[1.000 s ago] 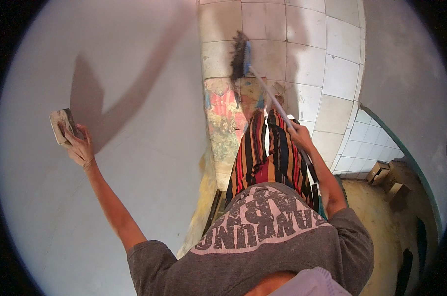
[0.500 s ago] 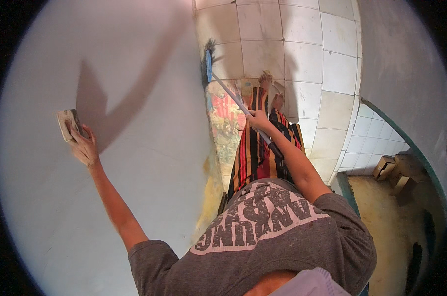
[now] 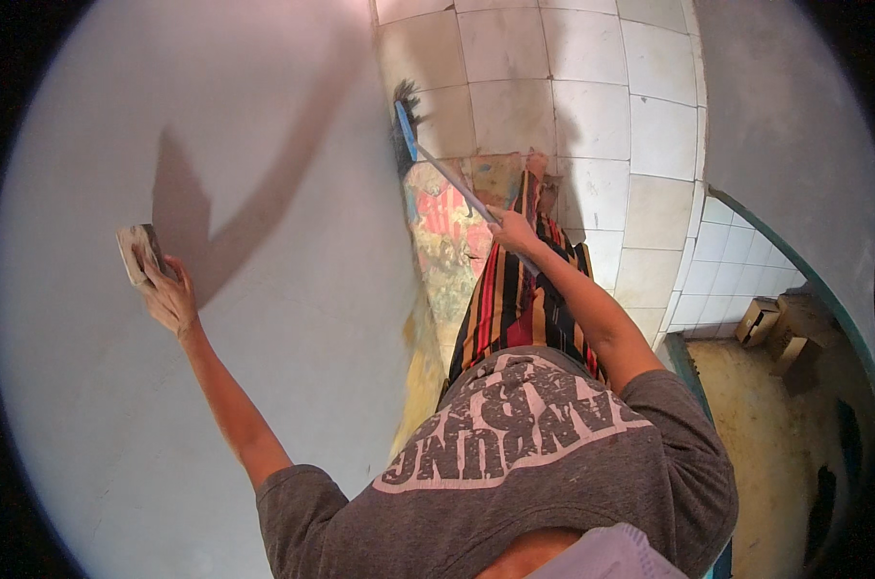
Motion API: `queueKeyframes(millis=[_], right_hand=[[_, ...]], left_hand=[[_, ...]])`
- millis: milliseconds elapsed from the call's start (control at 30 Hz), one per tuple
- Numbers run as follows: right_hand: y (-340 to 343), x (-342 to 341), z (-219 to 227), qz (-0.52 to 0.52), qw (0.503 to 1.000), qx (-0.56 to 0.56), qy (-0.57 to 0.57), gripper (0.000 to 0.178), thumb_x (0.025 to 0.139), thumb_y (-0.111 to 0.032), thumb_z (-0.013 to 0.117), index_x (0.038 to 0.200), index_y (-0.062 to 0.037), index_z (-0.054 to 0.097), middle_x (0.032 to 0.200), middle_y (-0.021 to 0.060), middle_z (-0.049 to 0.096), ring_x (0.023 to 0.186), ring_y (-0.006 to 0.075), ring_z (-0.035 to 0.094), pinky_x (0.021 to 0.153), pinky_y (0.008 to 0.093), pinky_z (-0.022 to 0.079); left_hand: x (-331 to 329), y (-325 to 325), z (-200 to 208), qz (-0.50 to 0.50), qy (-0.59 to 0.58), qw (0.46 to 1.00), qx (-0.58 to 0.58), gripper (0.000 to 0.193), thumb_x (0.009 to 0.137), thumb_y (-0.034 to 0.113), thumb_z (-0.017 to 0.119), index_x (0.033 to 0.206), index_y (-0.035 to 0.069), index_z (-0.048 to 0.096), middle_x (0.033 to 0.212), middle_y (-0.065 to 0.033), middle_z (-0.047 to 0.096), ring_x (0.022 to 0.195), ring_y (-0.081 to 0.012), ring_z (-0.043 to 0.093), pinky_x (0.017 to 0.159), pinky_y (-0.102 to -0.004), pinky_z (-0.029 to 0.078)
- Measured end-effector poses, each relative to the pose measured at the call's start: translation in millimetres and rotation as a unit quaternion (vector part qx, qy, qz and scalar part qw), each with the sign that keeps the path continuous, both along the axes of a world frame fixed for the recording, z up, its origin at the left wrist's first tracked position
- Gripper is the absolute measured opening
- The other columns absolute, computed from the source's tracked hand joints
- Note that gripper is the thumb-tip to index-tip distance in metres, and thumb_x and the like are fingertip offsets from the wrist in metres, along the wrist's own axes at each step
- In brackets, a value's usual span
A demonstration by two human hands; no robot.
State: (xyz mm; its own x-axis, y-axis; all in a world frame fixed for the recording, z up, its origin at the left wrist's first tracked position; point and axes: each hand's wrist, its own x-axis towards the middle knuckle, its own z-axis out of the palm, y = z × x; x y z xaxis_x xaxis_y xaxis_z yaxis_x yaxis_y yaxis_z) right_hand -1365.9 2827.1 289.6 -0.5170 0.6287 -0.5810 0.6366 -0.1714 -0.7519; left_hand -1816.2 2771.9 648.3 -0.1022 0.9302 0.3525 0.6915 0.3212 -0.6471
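Brush (image 3: 406, 124) now points up along the foot of the wall (image 3: 100, 405), its dark bristles at the corner where wall meets tiled floor (image 3: 592, 116); a second ago it lay further right and lower on the tiles, so the sweep has moved toward the wall. Right hand (image 3: 511, 232) is closed around the thin handle's near end, well out in front of the body. Left hand (image 3: 170, 294) stays raised on the wall, fingers wrapped round a sanding block (image 3: 136, 253) pressed flat against it, far left of the brush
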Motion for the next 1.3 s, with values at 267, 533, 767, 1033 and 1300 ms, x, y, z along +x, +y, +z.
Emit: queueKeyframes(millis=[267, 533, 767, 1033, 1300], right_hand=[[-11.6, 117.8, 21.2, -0.001, 0.993, 0.059, -0.097, 0.043, 0.077, -0.016, 0.050, 0.119, -0.0149, 0.047, 0.086, 0.0231, 0.058, 0.082, 0.0365, 0.057, 0.074, 0.0425, 0.044], [-33.4, 119.4, 125.8, -0.024, 0.995, -0.051, -0.086, 0.044, 0.080, -0.017, 0.050, 0.123, -0.0094, 0.042, 0.087, 0.0229, 0.059, 0.079, 0.0325, 0.059, 0.072, 0.0340, 0.044], [-73.8, 20.7, 47.9, 0.108, 0.990, -0.077, -0.041, 0.041, 0.079, -0.016, 0.048, 0.120, -0.0078, 0.048, 0.065, 0.0078, 0.054, 0.055, 0.0131, 0.048, 0.056, 0.0283, 0.042], [-38.9, 48.1, 67.3, 0.092, 0.986, 0.011, -0.141, 0.038, 0.078, -0.017, 0.054, 0.116, -0.0115, 0.052, 0.054, 0.0097, 0.055, 0.046, 0.0138, 0.050, 0.048, 0.0311, 0.042], [-44.7, 77.0, 186.3, 0.050, 0.987, -0.084, -0.125, 0.040, 0.081, -0.014, 0.050, 0.120, -0.0082, 0.047, 0.057, 0.0058, 0.050, 0.044, 0.0109, 0.043, 0.046, 0.0280, 0.038]], left_hand=[[-1.9, -13.1, -30.0, -0.013, -0.001, 1.000, 0.013, 0.047, 0.077, 0.021, 0.056, 0.120, 0.010, 0.038, 0.121, -0.0130, 0.044, 0.084, -0.0296, 0.058, 0.057, -0.0347, 0.052], [-5.0, -51.4, -33.3, 0.018, 0.012, 0.999, 0.031, 0.052, 0.077, 0.023, 0.055, 0.124, 0.014, 0.036, 0.118, -0.0153, 0.045, 0.081, -0.0285, 0.059, 0.056, -0.0343, 0.053], [-60.3, -134.0, -53.1, 0.023, 0.026, 0.999, 0.043, 0.053, 0.076, 0.023, 0.056, 0.124, 0.012, 0.036, 0.116, -0.0146, 0.046, 0.083, -0.0279, 0.059, 0.058, -0.0338, 0.053], [-113.7, -191.4, -30.4, 0.133, 0.034, 0.989, 0.047, 0.049, 0.076, 0.022, 0.055, 0.121, 0.009, 0.040, 0.116, -0.0137, 0.046, 0.086, -0.0261, 0.058, 0.060, -0.0335, 0.054], [-93.2, -135.5, 13.5, 0.060, 0.054, 0.995, 0.053, 0.044, 0.077, 0.021, 0.055, 0.117, 0.009, 0.043, 0.118, -0.0123, 0.046, 0.087, -0.0260, 0.058, 0.060, -0.0325, 0.053]])
